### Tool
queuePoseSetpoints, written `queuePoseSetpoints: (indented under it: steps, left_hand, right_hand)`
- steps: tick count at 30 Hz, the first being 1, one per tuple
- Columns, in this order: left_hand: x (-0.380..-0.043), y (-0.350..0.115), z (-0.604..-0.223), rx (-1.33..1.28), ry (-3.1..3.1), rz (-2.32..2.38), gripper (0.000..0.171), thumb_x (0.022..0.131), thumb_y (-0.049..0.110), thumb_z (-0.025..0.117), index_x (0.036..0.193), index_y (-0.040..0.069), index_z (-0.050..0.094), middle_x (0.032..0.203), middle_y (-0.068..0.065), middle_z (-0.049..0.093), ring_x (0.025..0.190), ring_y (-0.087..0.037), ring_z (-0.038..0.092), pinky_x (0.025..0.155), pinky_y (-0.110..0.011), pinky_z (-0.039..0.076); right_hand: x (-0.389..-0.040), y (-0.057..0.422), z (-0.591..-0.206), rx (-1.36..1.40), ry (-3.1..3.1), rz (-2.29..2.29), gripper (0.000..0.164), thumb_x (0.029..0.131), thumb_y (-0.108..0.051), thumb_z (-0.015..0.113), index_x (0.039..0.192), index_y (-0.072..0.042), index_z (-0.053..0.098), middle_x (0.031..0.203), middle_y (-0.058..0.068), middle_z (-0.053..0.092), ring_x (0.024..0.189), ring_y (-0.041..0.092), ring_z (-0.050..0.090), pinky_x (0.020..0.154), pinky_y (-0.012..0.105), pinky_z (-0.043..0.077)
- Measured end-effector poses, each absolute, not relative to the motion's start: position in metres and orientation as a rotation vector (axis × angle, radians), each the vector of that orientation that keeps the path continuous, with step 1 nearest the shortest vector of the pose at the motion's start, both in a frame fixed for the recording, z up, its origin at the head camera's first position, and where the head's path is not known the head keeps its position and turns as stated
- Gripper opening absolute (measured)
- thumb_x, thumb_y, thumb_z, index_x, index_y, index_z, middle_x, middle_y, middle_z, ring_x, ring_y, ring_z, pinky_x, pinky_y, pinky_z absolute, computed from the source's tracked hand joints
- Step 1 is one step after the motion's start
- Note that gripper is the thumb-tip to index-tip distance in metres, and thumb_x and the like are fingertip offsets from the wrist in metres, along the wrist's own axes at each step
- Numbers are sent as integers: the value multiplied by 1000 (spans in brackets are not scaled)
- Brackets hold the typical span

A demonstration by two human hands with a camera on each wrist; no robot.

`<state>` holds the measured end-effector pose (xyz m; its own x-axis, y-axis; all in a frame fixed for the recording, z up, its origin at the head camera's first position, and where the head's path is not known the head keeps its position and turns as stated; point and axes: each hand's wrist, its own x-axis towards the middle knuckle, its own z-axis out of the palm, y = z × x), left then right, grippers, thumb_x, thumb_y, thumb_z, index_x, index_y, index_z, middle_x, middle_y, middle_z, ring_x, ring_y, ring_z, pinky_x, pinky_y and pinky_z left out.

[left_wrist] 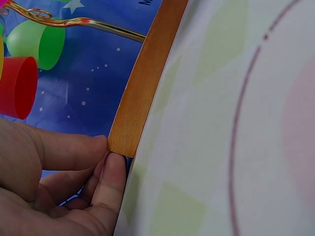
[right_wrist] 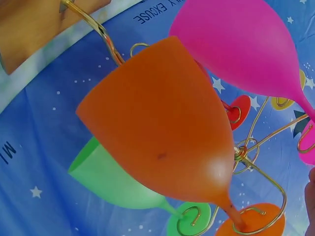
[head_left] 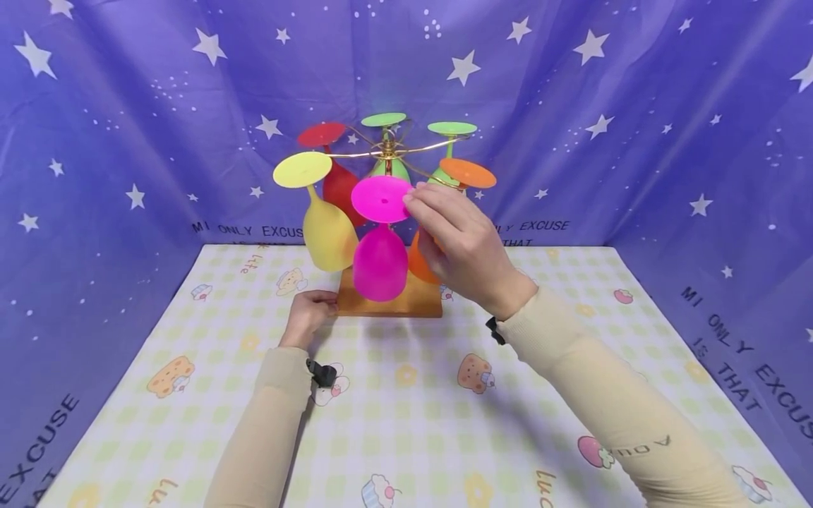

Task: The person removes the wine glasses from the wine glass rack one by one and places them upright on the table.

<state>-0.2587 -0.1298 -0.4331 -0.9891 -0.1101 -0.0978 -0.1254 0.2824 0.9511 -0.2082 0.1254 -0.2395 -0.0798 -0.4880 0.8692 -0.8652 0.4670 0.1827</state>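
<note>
A gold wire rack [head_left: 388, 152] on a wooden base [head_left: 394, 305] carries several plastic wine glasses hanging upside down. At the front hangs a magenta wine glass [head_left: 381, 271]; my right hand [head_left: 466, 243] holds the right rim of its round foot between fingertips and thumb. Just beside that hand is an orange wine glass [right_wrist: 162, 123], partly covered by it in the head view. My left hand [head_left: 310, 314] pinches the left corner of the base, with the thumb on its top edge in the left wrist view.
Yellow [head_left: 327, 236], red [head_left: 339, 187] and green [right_wrist: 118, 179] glasses hang around the rack. A checked cloth with cartoon prints [head_left: 406, 423] covers the table. Behind and at both sides hangs a blue-purple curtain [head_left: 127, 127] with white stars.
</note>
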Motion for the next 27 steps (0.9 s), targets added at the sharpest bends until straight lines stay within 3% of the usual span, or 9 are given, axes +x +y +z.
queuePoseSetpoints:
  steps: [15,27]
  left_hand:
    - [-261,-130,-437,-235,2483,1885,27,79,-9,61,105,-7,69,100,-20,69,77,-17,65,67,-23,51]
    - [-260,-129,-436,-220,2499,1911,27,79,-10,61,104,-9,69,97,-21,69,74,-17,65,65,-23,51]
  right_hand:
    - [-210,111,-232,1221,-1636,320,17,87,1,66,104,2,69,99,16,69,97,31,64,95,40,48]
    - [-210,104,-230,1205,-1597,300,19,84,0,68,103,1,70,97,16,70,95,31,66,91,41,50]
